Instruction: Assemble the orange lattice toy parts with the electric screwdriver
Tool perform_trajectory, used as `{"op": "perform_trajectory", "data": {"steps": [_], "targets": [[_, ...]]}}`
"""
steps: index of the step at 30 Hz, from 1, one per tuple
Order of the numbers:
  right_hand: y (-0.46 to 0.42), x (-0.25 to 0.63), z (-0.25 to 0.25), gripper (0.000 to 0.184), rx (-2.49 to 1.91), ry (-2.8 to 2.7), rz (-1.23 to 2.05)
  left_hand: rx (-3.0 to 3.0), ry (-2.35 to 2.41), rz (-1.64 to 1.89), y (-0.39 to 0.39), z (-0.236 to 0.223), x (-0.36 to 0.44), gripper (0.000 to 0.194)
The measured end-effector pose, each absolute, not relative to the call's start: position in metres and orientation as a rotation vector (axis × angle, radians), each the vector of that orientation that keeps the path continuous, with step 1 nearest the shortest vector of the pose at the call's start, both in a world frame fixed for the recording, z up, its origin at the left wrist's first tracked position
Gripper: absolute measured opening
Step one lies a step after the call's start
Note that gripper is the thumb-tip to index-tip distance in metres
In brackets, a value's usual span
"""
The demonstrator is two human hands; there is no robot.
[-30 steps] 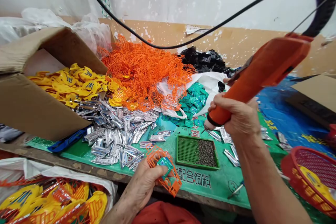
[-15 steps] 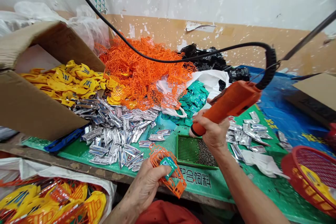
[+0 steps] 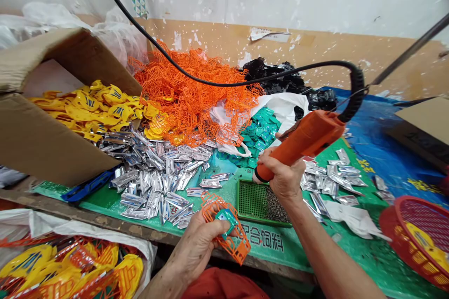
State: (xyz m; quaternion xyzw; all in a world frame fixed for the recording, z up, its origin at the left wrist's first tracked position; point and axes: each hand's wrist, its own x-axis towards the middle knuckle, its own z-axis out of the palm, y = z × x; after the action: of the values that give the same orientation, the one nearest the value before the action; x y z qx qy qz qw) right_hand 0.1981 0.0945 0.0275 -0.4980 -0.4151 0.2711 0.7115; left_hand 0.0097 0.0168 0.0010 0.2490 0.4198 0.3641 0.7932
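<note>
My right hand (image 3: pixel 284 178) is shut around the grip of an orange electric screwdriver (image 3: pixel 308 139), with a coiled black cord running up from its rear end. The tool's lower end sits just above the top corner of a green tray of small dark screws (image 3: pixel 263 203); its bit is hidden. My left hand (image 3: pixel 198 245) holds an orange plastic lattice cage (image 3: pixel 228 236) at the table's front edge. A teal piece (image 3: pixel 224 219) sits inside the cage, pressed by my thumb.
Heaps of silver metal pieces (image 3: pixel 154 182), orange lattices (image 3: pixel 196 98) and teal parts (image 3: pixel 261 135) cover the green table mat (image 3: pixel 270 238). A cardboard box (image 3: pixel 45 142) holds yellow plastic parts. A red basket (image 3: pixel 417 233) stands at right, a filled bag (image 3: pixel 70 261) at lower left.
My right hand and the screwdriver have moved left and lower, now over the tray's corner. The view has shifted, bringing more silver pieces into sight at right. My left hand still holds the cage.
</note>
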Motion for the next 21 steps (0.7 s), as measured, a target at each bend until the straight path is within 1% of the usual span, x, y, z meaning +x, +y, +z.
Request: {"op": "perform_trajectory", "data": {"steps": [9,21], "targets": [[0.0936,0.1968,0.0265,0.019,-1.092,-0.946,0.598,0.535,0.924,0.783,0.0181,0.0014,0.0107,0.027],[0.0925,0.1966,0.0247,0.014,-1.058,-0.886,0.657,0.536,0.955,0.788,0.0181,-0.0007,0.0139,0.024]]}}
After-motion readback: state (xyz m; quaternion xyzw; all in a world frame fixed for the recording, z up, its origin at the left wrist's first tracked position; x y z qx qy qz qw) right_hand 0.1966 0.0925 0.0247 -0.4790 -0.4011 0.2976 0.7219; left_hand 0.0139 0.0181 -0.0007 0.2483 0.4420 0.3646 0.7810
